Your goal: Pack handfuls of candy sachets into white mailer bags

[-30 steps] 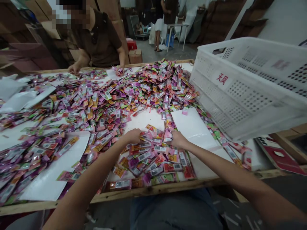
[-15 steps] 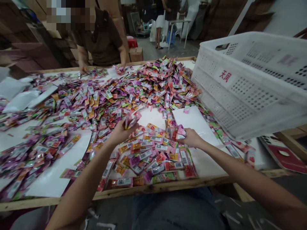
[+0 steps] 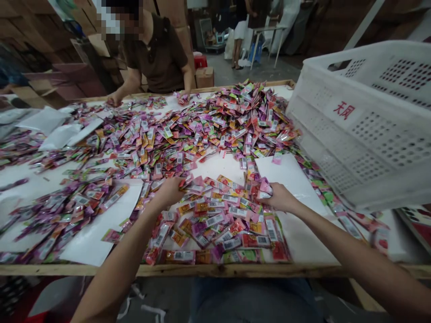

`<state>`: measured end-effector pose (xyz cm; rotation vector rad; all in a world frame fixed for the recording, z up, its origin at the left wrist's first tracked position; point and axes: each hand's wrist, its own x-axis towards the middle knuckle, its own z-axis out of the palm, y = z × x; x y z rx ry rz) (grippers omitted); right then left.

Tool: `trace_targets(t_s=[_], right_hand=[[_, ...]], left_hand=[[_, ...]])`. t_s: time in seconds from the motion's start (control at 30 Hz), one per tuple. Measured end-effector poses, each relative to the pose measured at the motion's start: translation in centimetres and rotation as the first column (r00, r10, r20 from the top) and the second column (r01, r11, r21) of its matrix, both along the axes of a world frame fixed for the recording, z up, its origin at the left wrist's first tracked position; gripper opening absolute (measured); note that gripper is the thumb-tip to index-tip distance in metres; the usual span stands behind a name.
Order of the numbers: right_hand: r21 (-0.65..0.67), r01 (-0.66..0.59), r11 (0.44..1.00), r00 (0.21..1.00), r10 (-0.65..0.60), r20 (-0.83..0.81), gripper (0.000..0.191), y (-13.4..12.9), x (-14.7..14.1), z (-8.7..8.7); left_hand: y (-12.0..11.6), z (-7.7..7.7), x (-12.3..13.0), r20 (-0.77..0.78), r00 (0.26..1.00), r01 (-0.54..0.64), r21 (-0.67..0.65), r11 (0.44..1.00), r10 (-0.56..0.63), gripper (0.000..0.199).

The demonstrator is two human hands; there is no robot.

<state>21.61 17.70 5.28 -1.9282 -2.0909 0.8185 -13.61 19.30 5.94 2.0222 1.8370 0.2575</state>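
Observation:
My left hand (image 3: 171,193) is closed at the left edge of a loose spread of sachets (image 3: 212,220), its fingers around pink and red sachets (image 3: 191,183). How many it holds is hidden. Across the spread, my right hand (image 3: 279,196) grips a small bunch of pink and purple sachets (image 3: 264,189), low over the table. The sachets are slim, shiny and printed with barcodes, in pink, orange, red, purple and green. Behind both hands rises a large heap of the same sachets (image 3: 232,116).
A white perforated crate (image 3: 336,134) stands tilted at the right. White sheets (image 3: 286,172) lie under and beside the sachets, and white packages (image 3: 62,134) sit at the left. A wooden rim (image 3: 235,270) edges the table. Opposite, a co-worker (image 3: 161,58) handles sachets.
The view has swung left, so things appear farther right. My left hand has moved left and lowered its sachets towards the spread. My right hand keeps its bunch in nearly the same place.

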Motion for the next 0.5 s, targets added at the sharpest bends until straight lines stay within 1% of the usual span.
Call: trace_targets(t_s=[0.07,0.13,0.2,0.27,0.37,0.5], right_hand=[[-0.032,0.051,0.998,0.999,-0.05,0.015,0.014,-0.1,0.2,0.5],[-0.076,0.092,0.993,0.995,-0.089,0.042,0.015,-0.1,0.3,0.8],[-0.07,0.059,0.996,0.997,-0.056,0.046,0.017,0.1,0.0,0.8],[-0.04,0.0,0.999,0.998,0.002,0.056,0.02,0.5,-0.8,0.4],[-0.03,-0.054,0.998,0.991,0.057,0.123,0.024,0.9,-2.0,-0.6],[-0.067,-0.096,0.993,0.962,0.11,0.251,0.035,0.9,-2.9,-2.0]], left_hand=[[0.8,0.4,0.0,-0.056,0.998,0.035,0.007,0.999,-0.035,0.005],[1.2,0.3,-0.3,-0.036,0.997,0.073,-0.017,0.997,-0.074,0.007],[1.7,0.0,-0.2,-0.021,0.994,0.108,-0.05,0.993,-0.109,0.015],[2.3,-0.7,0.4,-0.083,0.992,0.088,-0.074,0.993,-0.095,0.022],[3.5,-1.8,2.4,-0.218,0.974,0.043,-0.118,0.992,-0.068,0.031],[4.6,-3.4,5.0,-0.277,0.954,0.069,-0.181,0.981,-0.119,0.038]])
